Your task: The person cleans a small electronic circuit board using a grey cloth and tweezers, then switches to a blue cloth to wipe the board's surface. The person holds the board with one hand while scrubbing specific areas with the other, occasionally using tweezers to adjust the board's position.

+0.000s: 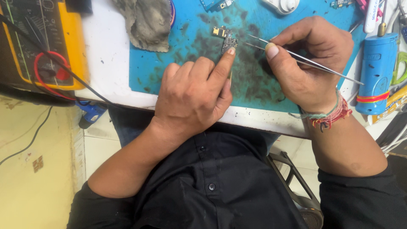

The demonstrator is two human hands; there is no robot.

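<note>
- A small circuit board is lying flat on the stained blue mat, just beyond the fingertips of both hands.
- The left hand is resting knuckles-up on the mat, its index finger stretching forward and pressing its tip against the near edge of the board; its grip is closing on nothing, with the other fingers curling loosely under.
- The right hand is pinching a pair of thin metal tweezers in a narrow grip between thumb and fingers; the two tips are pointing toward the board and sitting just short of its right edge, while the rear end is sticking out past the back of the hand.
- Coloured thread bands are circling the right wrist.
- Beyond the left hand's knuckles, a dirty grey cloth is lying across the far-left edge of the mat.
- Just outside the right hand, a blue cylindrical tool is standing on the white counter.
- Well out to the left of the left hand, a yellow-cased meter is sitting on the counter with red and black leads looping over it.
- The person's black shirt sleeves are covering both upper forearms below the counter's near edge.
</note>
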